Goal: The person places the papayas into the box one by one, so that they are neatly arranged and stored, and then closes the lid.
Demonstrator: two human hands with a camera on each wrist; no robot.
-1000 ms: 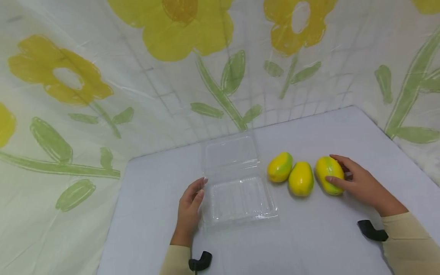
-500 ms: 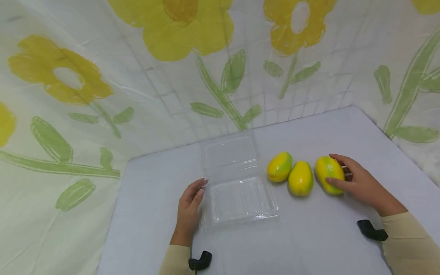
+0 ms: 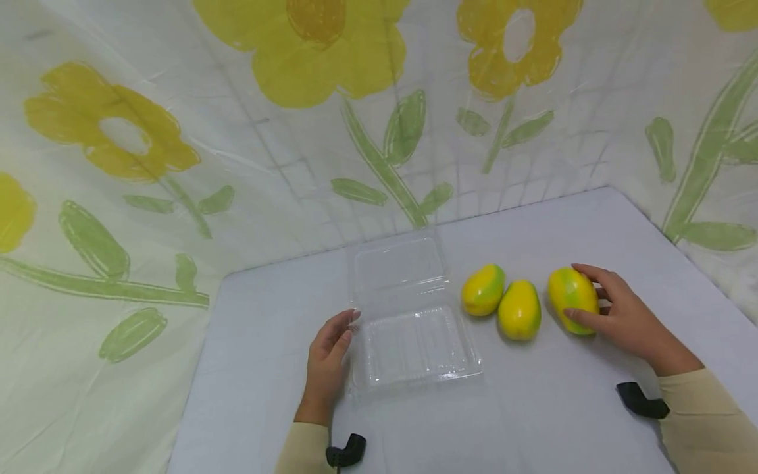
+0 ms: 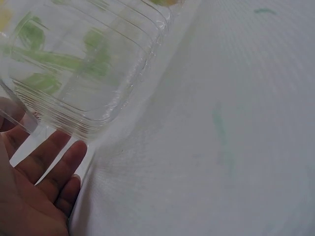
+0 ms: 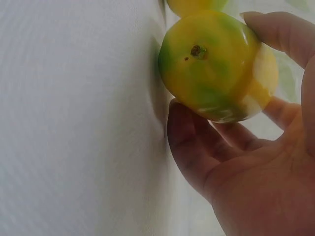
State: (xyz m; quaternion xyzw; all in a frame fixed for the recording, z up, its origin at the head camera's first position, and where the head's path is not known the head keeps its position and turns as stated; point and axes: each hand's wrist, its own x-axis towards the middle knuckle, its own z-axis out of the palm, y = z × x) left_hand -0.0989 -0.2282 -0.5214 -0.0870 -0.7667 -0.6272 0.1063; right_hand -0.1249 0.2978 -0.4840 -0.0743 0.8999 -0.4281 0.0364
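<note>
In the head view, a clear plastic clamshell box [image 3: 414,380] lies on the table with its lid [image 3: 398,263] folded back. My left hand [image 3: 327,359] is at the box's left side, fingers loosely extended; the left wrist view has the fingertips right at the ridged plastic edge [image 4: 59,118]. To the right, my right hand [image 3: 622,319] grips a yellow-green papaya [image 3: 571,299], thumb on one side and fingers on the other. Its stem end [image 5: 197,51] faces the right wrist camera. Two similar papayas, one farther back [image 3: 483,289] and one nearer [image 3: 519,311], lie between box and hand.
A white cloth covers the table [image 3: 521,408]. Behind it rises a curtain [image 3: 266,164] printed with yellow flowers, close along the table's back edge. A black curved piece [image 3: 642,400] sits at the right wrist, another [image 3: 346,451] at the left.
The papaya in my right hand has shifted slightly to the right and turned a little. My left hand, the box and the other two papayas stay put, while the head view moves minimally.
</note>
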